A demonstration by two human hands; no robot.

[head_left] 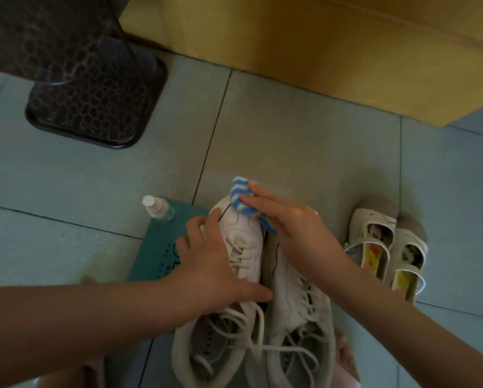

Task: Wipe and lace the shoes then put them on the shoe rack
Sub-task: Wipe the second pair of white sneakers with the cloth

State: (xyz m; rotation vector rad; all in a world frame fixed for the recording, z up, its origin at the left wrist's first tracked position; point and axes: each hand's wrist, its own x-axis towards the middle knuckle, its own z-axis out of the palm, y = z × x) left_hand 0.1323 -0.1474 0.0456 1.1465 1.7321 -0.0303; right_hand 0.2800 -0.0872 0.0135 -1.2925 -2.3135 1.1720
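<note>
Fingers [258, 198] of the right hand [290, 224] lie straight, pressing striped cloth [238, 189] onto sneaker [244, 233].

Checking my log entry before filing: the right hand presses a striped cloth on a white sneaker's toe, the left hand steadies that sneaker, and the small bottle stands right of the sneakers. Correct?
One slip: the head view shows the small bottle left of the sneakers, on the teal mat. The right hand does press the striped cloth on the white sneaker toe; the left hand steadies it.
</note>
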